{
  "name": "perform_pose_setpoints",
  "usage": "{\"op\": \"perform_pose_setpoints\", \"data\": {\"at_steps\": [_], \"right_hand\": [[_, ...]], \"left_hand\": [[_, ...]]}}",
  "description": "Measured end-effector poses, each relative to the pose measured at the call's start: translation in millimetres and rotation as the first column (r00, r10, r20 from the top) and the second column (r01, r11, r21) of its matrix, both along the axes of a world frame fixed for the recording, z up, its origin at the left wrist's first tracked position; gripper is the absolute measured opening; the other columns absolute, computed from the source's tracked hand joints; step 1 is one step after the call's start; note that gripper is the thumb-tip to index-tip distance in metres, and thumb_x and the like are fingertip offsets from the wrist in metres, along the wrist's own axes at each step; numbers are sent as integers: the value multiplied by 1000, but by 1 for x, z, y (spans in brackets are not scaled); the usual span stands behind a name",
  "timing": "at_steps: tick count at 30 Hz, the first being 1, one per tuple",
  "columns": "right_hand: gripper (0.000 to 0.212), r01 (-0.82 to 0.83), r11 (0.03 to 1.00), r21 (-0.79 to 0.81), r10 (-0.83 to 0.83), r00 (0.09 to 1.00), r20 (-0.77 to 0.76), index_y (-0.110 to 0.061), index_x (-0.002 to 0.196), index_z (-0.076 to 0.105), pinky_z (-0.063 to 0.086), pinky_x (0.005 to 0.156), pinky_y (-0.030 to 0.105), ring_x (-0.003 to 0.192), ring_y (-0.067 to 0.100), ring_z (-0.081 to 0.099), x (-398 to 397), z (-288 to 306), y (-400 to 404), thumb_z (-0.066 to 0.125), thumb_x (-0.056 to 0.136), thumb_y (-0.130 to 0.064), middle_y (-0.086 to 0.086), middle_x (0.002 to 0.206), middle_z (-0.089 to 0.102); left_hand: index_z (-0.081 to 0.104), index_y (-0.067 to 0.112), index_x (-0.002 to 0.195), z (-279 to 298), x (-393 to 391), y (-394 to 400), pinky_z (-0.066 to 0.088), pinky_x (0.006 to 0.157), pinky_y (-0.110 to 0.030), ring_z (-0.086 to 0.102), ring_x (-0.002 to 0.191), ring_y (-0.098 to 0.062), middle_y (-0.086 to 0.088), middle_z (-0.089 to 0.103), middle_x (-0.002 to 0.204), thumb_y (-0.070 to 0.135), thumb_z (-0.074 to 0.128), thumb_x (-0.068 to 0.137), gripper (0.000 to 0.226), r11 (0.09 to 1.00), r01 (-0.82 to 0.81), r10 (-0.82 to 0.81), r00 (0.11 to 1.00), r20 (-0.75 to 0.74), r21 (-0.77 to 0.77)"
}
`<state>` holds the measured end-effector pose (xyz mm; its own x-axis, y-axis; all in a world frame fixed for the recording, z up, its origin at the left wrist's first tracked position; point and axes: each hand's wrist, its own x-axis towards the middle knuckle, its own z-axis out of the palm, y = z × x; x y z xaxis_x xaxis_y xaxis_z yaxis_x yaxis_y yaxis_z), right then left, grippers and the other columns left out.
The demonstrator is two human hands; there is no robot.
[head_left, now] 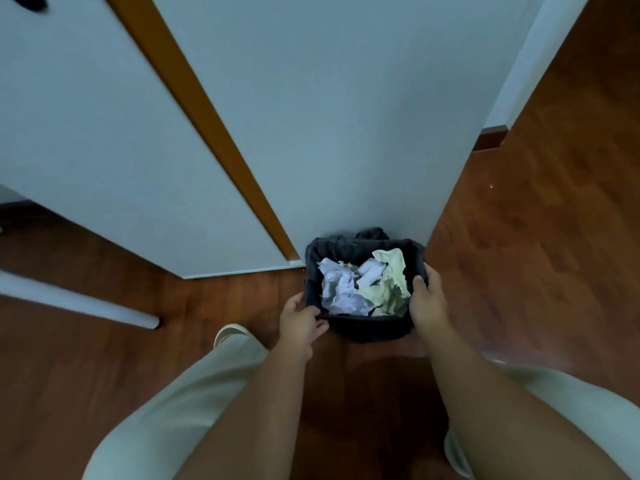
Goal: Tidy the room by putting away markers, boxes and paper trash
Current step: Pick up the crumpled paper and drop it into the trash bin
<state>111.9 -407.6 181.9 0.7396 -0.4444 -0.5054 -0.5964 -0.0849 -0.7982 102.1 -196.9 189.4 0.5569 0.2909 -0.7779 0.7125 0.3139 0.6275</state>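
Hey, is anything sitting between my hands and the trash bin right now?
Nothing visible. The left hand and right hand already grip opposite sides of the trash bin, with crumpled paper inside.

Wood, plastic film and crumpled paper

The floor (pixel 519 271) is reddish-brown wood with a smooth, slightly glossy finish. The bin liner (pixel 363 329) looks like thin, wrinkled black plastic, matt. Inside lies crumpled paper (pixel 341 289), white and pale green, creased and matt. The wall (pixel 346 116) is smooth, matt and pale; the trousers (pixel 180 410) are soft, light cloth.
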Motion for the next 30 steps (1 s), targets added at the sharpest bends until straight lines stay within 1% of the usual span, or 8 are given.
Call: {"op": "perform_pose_setpoints", "data": {"at_steps": [3,6,11,14,18,22,27,30], "right_hand": [[43,-188,982,20,189,982,-7,-25,145,43,35,110,38,133,27,44,0,-6,33,40,102,-29,5,147,46],[48,-400,916,0,399,914,-65,-28,148,38,35,112,44,136,29,42,-1,-10,73,44,100,-32,7,150,44],[50,-507,861,25,507,857,-94,-24,149,34,35,111,39,137,30,40,14,-5,131,47,100,-28,10,152,39],[50,-567,822,54,569,814,-114,-28,148,33,44,101,39,128,31,49,30,0,183,47,100,-28,10,149,44],[52,-698,713,68,695,689,-204,-39,150,23,53,84,40,109,37,58,37,9,248,40,102,-35,16,134,53],[52,-681,710,179,703,667,-247,-52,146,19,57,58,37,69,37,69,38,15,308,40,101,-37,11,143,46],[55,-635,732,246,681,679,-275,-51,148,19,58,66,46,76,45,68,46,21,360,42,101,-32,17,144,45],[55,-608,759,233,651,709,-273,-46,148,24,57,75,58,81,48,66,57,20,384,45,101,-27,20,132,51]], "left_hand": [[50,16,134,6,-7,51,57,76,-34,64,106,-31,-17,60,126,-8,48,94,47,998,-38,38,999,-7,52],[53,16,132,7,-11,108,57,82,-37,63,110,-31,-16,61,128,-7,49,95,44,992,-92,92,996,7,88],[54,10,131,10,-12,170,55,87,-39,62,112,-30,-14,62,126,-6,51,95,40,983,-156,151,987,57,101],[54,9,130,12,-19,215,55,86,-38,62,111,-30,-13,61,123,-6,50,96,37,959,-247,239,968,74,138],[57,17,110,9,-31,271,57,84,-40,62,105,-31,-12,59,114,-7,48,94,31,919,-335,331,942,55,206],[57,17,109,4,-42,317,57,87,-46,61,102,-33,-12,59,110,-10,44,91,35,861,-462,461,886,54,214],[58,18,101,4,-31,360,58,84,-48,58,95,-34,-12,59,105,-8,44,90,33,791,-577,582,812,42,204],[57,18,100,9,-17,379,56,61,-38,57,91,-31,-13,61,108,-9,48,89,31,768,-614,619,785,34,181]]}}
